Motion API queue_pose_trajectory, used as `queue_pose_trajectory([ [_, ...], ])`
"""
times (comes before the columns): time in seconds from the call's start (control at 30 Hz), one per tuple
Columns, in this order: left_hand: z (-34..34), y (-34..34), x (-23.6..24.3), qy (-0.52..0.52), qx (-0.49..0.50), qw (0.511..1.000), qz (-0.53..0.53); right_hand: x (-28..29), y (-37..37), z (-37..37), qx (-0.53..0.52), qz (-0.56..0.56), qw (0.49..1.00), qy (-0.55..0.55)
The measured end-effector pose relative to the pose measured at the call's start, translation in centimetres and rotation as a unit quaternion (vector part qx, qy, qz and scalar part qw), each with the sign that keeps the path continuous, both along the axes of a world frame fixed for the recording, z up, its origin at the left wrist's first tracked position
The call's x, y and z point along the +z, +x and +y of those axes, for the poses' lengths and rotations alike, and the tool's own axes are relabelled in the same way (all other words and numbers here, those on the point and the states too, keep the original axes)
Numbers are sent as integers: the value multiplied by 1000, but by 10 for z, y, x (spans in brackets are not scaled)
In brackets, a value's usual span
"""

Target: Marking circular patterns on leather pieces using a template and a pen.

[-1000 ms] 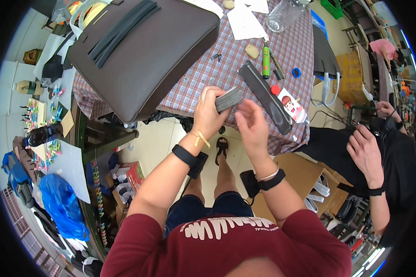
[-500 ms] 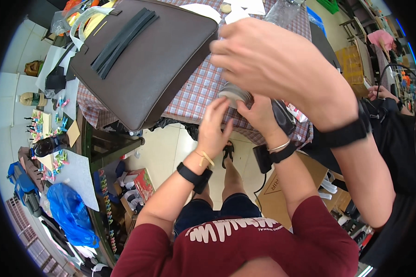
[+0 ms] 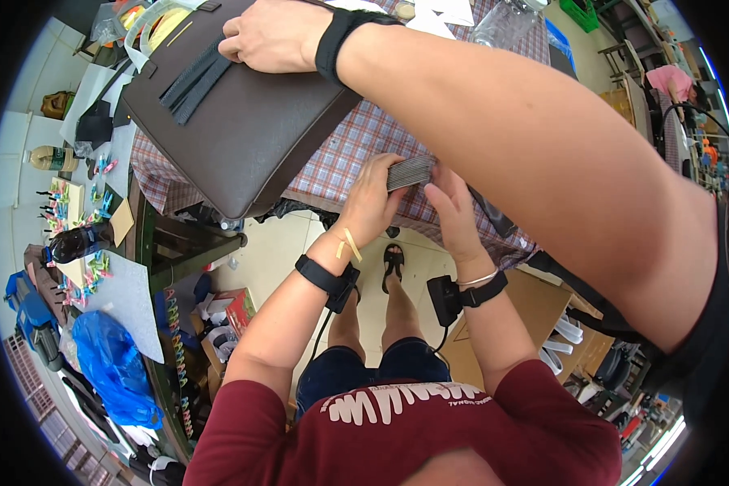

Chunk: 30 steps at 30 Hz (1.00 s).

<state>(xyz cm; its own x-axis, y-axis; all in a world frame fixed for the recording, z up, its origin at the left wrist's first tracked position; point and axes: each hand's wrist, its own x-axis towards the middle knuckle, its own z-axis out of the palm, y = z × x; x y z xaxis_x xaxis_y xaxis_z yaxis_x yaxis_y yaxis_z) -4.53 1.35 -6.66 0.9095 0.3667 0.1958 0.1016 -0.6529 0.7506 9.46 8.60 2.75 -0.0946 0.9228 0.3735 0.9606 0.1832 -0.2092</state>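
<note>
The co-worker's hand (image 3: 271, 36) has moved from above the pair of hands to the far left, its fingers now at the far end of the dark strips (image 3: 190, 85) on the brown bag (image 3: 259, 130). That seems to leave the work undisturbed: the left hand (image 3: 371, 194) is closed around the left end of a stack of grey pieces (image 3: 411, 172), over the near edge of the surface (image 3: 332, 174). The right hand (image 3: 455, 211) is loosely open at the stack's right end; whether it touches, I cannot tell.
</note>
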Motion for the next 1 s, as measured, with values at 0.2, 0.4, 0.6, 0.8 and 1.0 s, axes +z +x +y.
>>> queue_pose_trajectory([
  [0.2,-72,65,13,-58,-87,992,-69,-15,58,-102,-136,-31,990,-34],
  [0.4,-82,71,26,-66,-91,992,-53,-65,-26,-292,-335,425,841,31],
  [0.6,-69,70,16,-32,-107,993,-45,-73,-25,-281,-323,456,826,72],
  [0.8,-66,58,44,-516,-72,854,12,-37,-20,-287,-275,641,705,130],
  [1.0,-73,38,74,-664,-79,743,-19,13,-33,-288,-295,657,688,89],
])
